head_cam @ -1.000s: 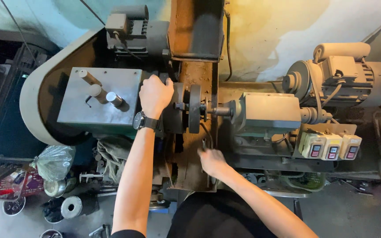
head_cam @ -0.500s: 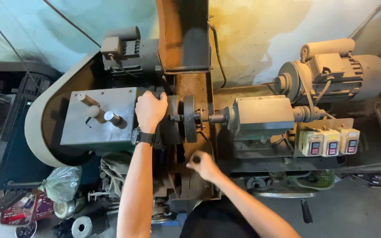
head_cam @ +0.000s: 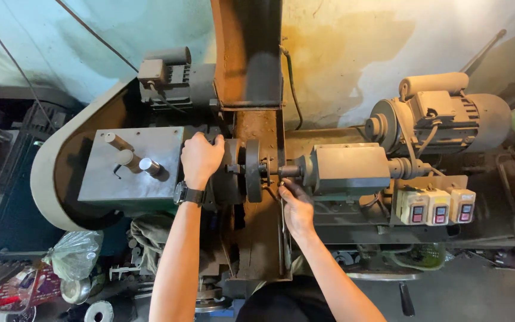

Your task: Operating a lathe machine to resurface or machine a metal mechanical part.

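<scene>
My left hand [head_cam: 201,158] is closed over the dark chuck [head_cam: 232,170] at the right end of the grey headstock box [head_cam: 127,179] of a small lathe. A black watch sits on that wrist. My right hand [head_cam: 296,210] is lower right, fingers curled by the thin spindle [head_cam: 285,172] between the round faceplate [head_cam: 253,170] and the grey tailstock block [head_cam: 348,169]. It seems to pinch a thin rod [head_cam: 283,235] that runs down beside it. What the fingertips touch is hidden.
An electric motor [head_cam: 442,119] stands at the right, with a row of three switch boxes [head_cam: 437,206] below it. A second motor [head_cam: 171,74] sits behind the headstock. A rusty column [head_cam: 248,53] rises at the back. Bags, a tape roll and clutter [head_cam: 75,268] lie lower left.
My right hand has risen from the lower bed area to the spindle beside the tailstock. My left hand has stayed on the chuck. The view has shifted closer and a little to the right.
</scene>
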